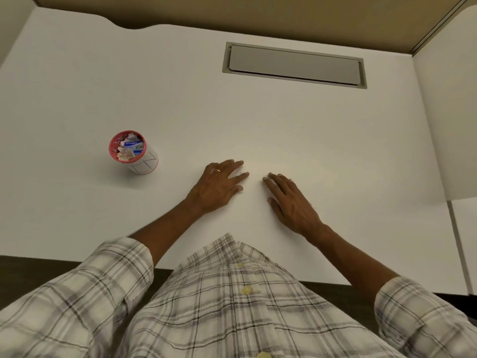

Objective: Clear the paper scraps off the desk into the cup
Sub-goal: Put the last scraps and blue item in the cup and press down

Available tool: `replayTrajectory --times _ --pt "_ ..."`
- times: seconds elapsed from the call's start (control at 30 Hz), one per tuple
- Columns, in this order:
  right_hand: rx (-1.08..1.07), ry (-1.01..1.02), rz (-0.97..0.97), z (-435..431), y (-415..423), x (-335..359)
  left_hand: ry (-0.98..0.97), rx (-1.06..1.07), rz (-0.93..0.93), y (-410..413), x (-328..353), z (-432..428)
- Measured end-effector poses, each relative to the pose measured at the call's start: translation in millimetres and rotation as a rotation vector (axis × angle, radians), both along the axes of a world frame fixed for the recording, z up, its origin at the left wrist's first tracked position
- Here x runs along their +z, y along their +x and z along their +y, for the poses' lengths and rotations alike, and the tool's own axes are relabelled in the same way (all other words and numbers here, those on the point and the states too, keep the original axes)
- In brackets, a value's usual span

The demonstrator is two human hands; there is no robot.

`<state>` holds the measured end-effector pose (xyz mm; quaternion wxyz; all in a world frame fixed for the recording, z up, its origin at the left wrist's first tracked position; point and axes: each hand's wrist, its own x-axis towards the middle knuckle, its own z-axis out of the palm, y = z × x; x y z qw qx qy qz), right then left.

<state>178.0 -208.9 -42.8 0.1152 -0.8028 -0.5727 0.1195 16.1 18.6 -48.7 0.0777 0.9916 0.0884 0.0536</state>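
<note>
A white cup [144, 164] with a red rim stands upright on the white desk [284, 125], left of centre. Paper scraps [130, 148], white and blue, fill it to the brim. My left hand [219, 186] lies flat on the desk to the right of the cup, fingers spread, a ring on one finger, holding nothing. My right hand [291, 202] rests flat beside it, fingers apart and pointing up-left, also holding nothing. I see no loose scraps on the desk surface.
A grey cable hatch [294, 64] is set flush into the desk at the back right. White partition walls rise at the left and right [444, 125]. The desk's front edge runs just before my checked shirt [232, 306].
</note>
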Motion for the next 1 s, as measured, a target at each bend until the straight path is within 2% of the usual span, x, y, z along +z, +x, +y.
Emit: replayTrajectory --times 0.2,0.3,0.43,0.6,0.73,0.8,1.0 --pt "-0.095 0.034 0.041 -2 -6 -1 0.037 0.083 -0.067 -13 2 8" --pt "-0.122 0.057 0.076 -1 -7 -2 -0.028 0.098 -0.098 -27 3 19" --pt "-0.134 0.063 0.087 2 -10 -4 -0.094 0.108 -0.037 -22 7 25" --pt "-0.062 0.077 0.039 7 -15 -5 -0.101 -0.075 0.104 -10 3 28" --pt "0.037 0.114 -0.031 -1 -13 -3 -0.161 -0.174 -0.019 -24 2 40" --pt "0.074 0.117 -0.046 -5 -9 -1 -0.168 -0.198 -0.024 -36 1 47" --pt "0.176 -0.069 -0.041 -25 -7 2 -0.142 -0.222 0.012 -52 0 56"
